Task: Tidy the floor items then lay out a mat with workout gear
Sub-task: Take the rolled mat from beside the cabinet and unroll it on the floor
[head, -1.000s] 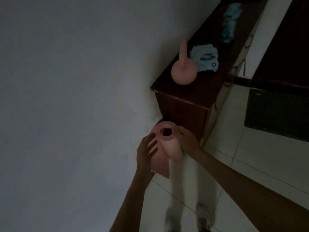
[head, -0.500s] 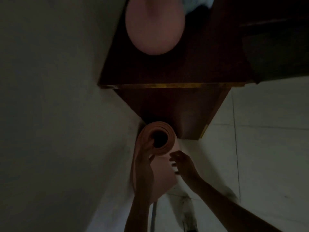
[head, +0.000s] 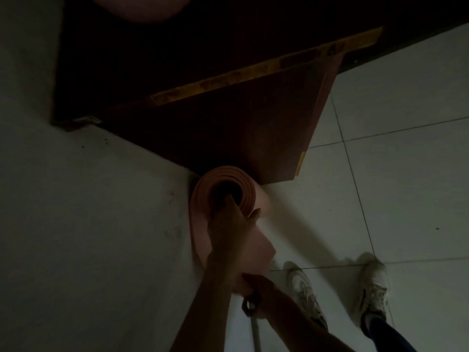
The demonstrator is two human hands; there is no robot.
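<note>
A rolled pink mat stands on end in the corner between the wall and a dark wooden cabinet. My left hand grips its top rim, with fingers hooked into the hollow core. Lower down, my right hand is closed around the roll's loose outer flap. The rounded underside of a pink kettlebell shows on the cabinet top at the upper edge; its handle is out of view.
The light wall fills the left side. White floor tiles spread to the right. My two white shoes stand just right of the mat. A thin metal rod with a ring shows under my right hand.
The view has dropped closer to the mat. My left hand has hooked into the roll's core, and my right hand has moved from beside the roll down to its lower part.
</note>
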